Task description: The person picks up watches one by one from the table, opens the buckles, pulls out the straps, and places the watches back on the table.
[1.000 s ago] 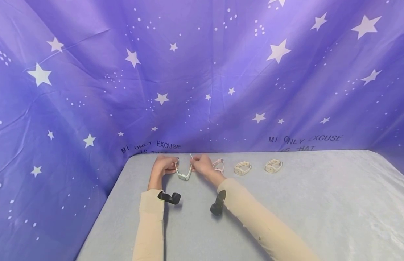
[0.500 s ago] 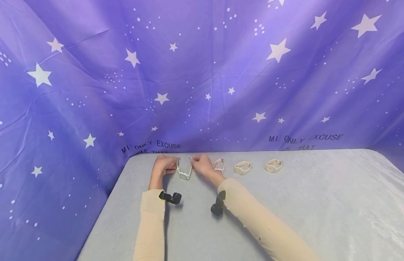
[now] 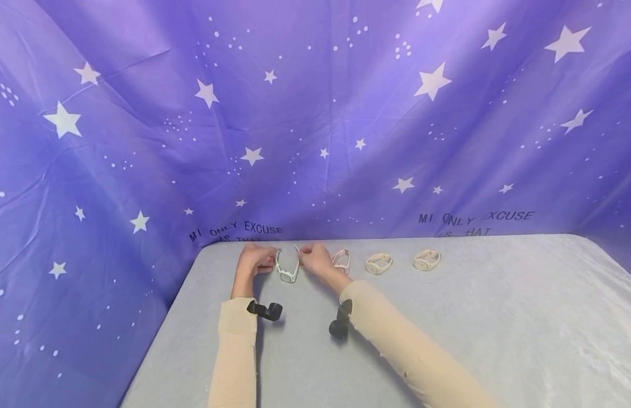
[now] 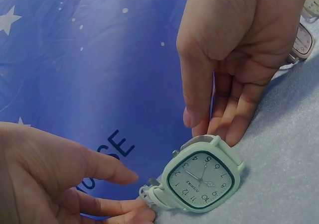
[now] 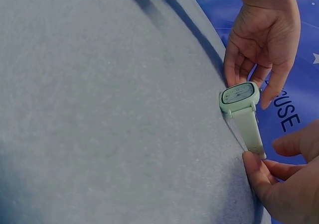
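Note:
A mint-green wristwatch (image 4: pixel 202 179) with a rounded square face stands with its strap undone and spread, between the two hands at the far left of the table. At its buckle end, my left hand (image 3: pixel 256 259) holds the strap with the fingertips; the buckle shows close to these tips in the left wrist view. My right hand (image 3: pixel 316 258) pinches the other strap end, and in the right wrist view its fingertips lie either side of the pale green strap (image 5: pixel 247 132). The underside of the watch is hidden.
Right of the hands a pink watch (image 3: pixel 342 260) is partly covered by the right hand. Farther right lie a cream watch (image 3: pixel 379 263) and another cream watch (image 3: pixel 426 260), both with looped straps. A purple starry curtain (image 3: pixel 315 141) hangs behind the grey-covered table (image 3: pixel 524 317).
The watch face has tipped slightly, and the strap tip at the right hand sits a little lower than a second ago. Both hands have stayed nearly in place.

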The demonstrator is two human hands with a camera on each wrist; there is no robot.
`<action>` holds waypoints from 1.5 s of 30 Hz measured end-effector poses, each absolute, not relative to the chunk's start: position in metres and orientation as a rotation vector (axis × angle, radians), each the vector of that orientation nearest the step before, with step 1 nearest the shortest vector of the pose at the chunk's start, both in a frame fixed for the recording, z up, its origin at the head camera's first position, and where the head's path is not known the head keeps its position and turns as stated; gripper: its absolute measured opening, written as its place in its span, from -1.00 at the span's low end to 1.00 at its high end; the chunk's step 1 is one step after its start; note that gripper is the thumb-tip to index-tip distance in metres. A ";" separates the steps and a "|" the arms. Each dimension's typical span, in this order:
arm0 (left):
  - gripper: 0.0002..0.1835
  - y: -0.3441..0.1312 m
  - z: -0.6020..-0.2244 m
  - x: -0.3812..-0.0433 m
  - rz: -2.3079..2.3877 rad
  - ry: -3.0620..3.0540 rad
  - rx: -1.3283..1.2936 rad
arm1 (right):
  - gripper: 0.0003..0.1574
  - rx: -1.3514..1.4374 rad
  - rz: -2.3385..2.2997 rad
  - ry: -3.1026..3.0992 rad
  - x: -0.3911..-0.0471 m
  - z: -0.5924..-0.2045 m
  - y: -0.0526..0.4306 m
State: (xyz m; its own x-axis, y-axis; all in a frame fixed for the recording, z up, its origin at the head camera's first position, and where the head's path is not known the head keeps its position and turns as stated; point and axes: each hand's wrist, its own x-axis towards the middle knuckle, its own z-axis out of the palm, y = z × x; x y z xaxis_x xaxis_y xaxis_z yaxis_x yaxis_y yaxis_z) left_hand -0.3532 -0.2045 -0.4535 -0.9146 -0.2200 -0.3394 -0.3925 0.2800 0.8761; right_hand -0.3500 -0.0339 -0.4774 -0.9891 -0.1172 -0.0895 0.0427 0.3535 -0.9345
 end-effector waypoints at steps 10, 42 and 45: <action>-0.74 -0.202 -0.442 -0.350 1.450 2.654 -0.463 | -0.60 -0.112 -1.637 2.526 -0.347 -0.470 -0.030; -0.29 -0.128 -0.412 -0.337 1.162 2.814 0.771 | -0.21 -0.752 -1.343 2.858 -0.324 -0.430 0.100; -0.23 -0.122 -0.420 -0.339 1.035 2.834 0.772 | -0.19 -0.808 -1.235 2.898 -0.325 -0.436 0.104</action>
